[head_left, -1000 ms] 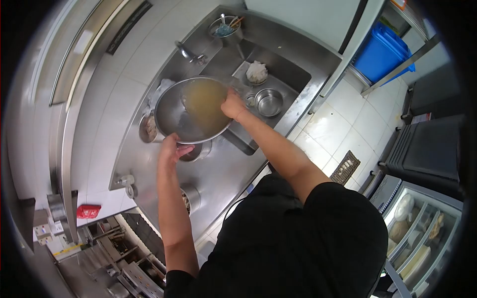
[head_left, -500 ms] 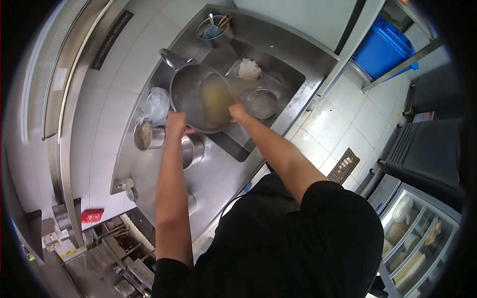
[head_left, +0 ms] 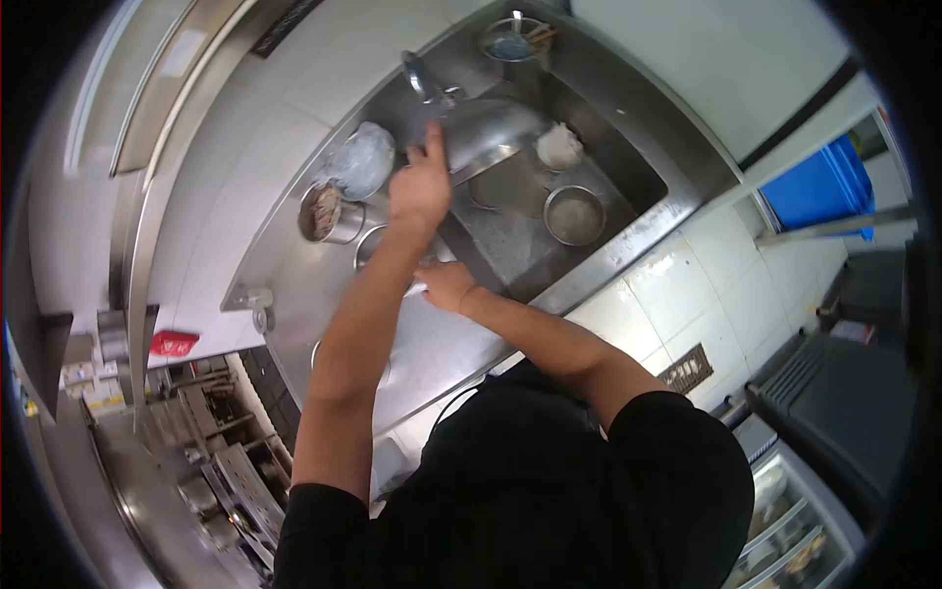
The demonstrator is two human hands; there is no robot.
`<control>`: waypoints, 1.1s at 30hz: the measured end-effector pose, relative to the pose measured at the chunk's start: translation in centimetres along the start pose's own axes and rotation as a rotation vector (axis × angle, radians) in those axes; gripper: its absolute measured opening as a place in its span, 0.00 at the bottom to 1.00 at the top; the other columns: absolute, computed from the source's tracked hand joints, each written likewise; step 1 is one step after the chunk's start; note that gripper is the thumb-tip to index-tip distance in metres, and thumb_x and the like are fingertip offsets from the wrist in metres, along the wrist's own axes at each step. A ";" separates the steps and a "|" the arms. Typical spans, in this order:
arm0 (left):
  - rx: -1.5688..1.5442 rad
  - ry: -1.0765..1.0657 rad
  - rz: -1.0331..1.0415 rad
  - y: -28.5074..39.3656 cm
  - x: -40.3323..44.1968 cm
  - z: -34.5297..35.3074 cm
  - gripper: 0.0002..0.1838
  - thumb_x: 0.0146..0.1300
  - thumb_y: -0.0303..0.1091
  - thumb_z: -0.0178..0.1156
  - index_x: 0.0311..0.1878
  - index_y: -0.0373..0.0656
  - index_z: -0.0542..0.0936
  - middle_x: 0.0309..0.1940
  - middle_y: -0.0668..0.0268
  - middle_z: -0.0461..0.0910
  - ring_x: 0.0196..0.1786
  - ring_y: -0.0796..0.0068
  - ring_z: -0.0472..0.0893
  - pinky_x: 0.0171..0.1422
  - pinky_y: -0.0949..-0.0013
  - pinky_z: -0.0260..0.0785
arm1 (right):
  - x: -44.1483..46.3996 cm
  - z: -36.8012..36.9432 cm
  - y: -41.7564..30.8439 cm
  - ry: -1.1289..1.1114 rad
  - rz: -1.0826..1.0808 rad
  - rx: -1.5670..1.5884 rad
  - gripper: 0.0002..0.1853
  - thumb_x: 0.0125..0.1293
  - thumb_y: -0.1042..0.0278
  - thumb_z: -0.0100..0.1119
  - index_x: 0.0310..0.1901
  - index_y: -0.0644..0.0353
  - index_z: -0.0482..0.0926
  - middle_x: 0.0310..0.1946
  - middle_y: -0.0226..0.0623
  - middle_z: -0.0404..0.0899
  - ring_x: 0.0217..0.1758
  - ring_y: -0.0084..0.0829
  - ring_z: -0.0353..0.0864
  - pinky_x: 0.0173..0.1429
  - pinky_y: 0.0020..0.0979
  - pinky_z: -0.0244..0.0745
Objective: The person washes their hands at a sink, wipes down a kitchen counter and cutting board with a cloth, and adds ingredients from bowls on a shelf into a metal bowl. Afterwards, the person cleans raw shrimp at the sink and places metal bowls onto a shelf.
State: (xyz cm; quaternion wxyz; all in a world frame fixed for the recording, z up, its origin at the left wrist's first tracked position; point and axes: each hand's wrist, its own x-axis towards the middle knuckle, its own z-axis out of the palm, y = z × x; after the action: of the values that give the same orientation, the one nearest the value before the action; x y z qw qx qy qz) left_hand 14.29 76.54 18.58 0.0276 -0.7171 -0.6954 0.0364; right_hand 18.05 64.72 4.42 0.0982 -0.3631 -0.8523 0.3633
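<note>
My left hand point(head_left: 420, 191) is over the sink's left edge, fingers stretched toward the tap point(head_left: 422, 79). Its fingertips lie beside a large steel bowl point(head_left: 496, 133), which is tilted on its side in the sink under the tap. Lower down, my right hand point(head_left: 449, 287) has its fingers curled at the right side of a steel pot point(head_left: 369, 245) on the counter. My left forearm hides much of that pot. A clear plastic bag point(head_left: 363, 162) and a steel container with brownish contents point(head_left: 329, 216) sit left of my left hand.
In the sink point(head_left: 628, 162) are a round strainer or bowl point(head_left: 575, 215) and a crumpled white item point(head_left: 559, 147). A pot with utensils point(head_left: 515, 44) stands at the far corner. A blue bin point(head_left: 819, 187) is at right, and a floor drain point(head_left: 687, 368) lies below.
The large bowl, held in both hands earlier with cloudy yellowish liquid in it, now lies tilted in the sink. My right hand has moved from it to the steel pot. The view has shifted.
</note>
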 end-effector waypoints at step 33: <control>-1.995 -0.081 -1.172 -12.0 -32.8 12.5 0.22 0.73 0.32 0.46 0.64 0.26 0.71 0.51 0.45 0.84 0.50 0.52 0.87 0.46 0.53 0.89 | -1.0 1.9 27.1 -0.363 0.288 -0.507 0.14 0.66 0.67 0.59 0.47 0.62 0.88 0.54 0.53 0.86 0.60 0.53 0.84 0.64 0.50 0.80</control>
State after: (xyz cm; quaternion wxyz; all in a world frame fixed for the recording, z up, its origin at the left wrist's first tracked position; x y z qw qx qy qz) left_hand 0.19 44.04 7.72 -0.5604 0.0139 -0.6412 -0.5240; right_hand 32.82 75.76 -15.51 -0.2008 -0.4219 -0.8592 0.2086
